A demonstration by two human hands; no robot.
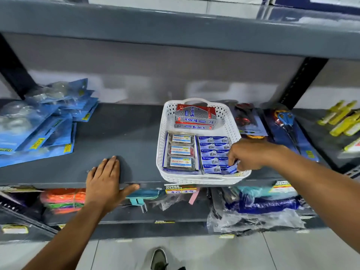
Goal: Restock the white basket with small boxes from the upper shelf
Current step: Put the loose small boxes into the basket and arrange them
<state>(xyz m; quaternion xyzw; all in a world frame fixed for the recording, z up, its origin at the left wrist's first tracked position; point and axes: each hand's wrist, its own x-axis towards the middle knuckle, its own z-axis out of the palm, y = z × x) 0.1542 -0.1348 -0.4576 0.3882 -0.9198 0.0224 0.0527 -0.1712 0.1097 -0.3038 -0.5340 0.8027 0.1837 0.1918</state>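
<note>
A white perforated basket (231, 121) stands on the grey shelf (126, 137), its front edge jutting past the shelf lip. Inside lie red and silver Softek boxes (194, 115) at the back, clear-lidded packs (180, 151) at front left and several small blue boxes (212, 151) in rows at front right. My right hand (249, 154) reaches into the basket's front right corner, its fingers closed on one small blue box (231, 169) held tilted. Spread flat with fingers apart, my left hand (105, 180) presses on the shelf's front edge, left of the basket.
Blue blister packs (44, 123) pile up at the shelf's left. Scissors packs (249, 121) and yellow items (344, 119) lie right of the basket. The upper shelf edge (175, 28) hangs overhead. Bagged goods (259, 209) fill the lower shelf. My shoe (158, 259) shows on the tiled floor.
</note>
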